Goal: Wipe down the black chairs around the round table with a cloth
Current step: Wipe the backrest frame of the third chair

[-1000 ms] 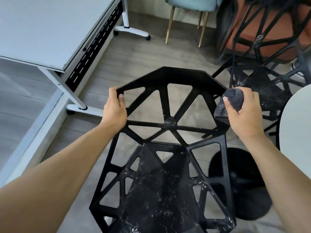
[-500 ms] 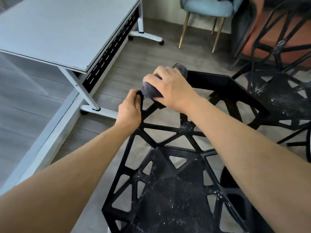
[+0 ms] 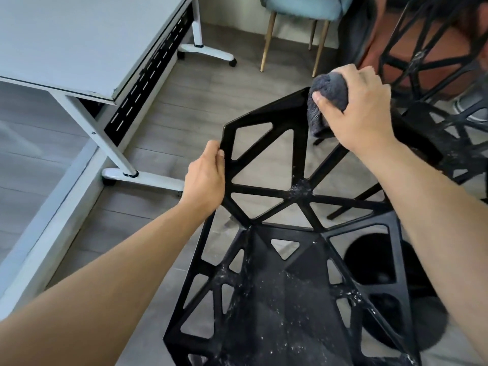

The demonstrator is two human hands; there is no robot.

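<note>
Chair (image 3: 295,196), black, open lattice, directly in front of the person; backrest toward the top of frame, seat toward the bottom.

Right hand (image 3: 361,109): wrapped round a bunched dark grey cloth (image 3: 328,101), thumb on the near face, cloth pressed onto the top rail of the backrest at its upper right corner. Part of the cloth hangs below the rail on the near side.

Left hand (image 3: 207,178): gripping the left upright edge of the backrest, thumb on the front face, fingers round the back; holds the frame steady.

Key relation: top rail runs as a long bar from the cloth down and left to the corner just above the left hand. Unwiped length lies left of the right hand along that axis. Right hand is on the rail; left is lower, on the side edge, near the rail's far end.

Judgement: next stroke prob. follows the rail leftward toward the left hand; left grip resists the push.

Seat and strut joints show white specks/dust; wiping there looks not yet done.

Second black chair (image 3: 449,109) just right. White desk (image 3: 66,40) upper left, well apart.
</note>
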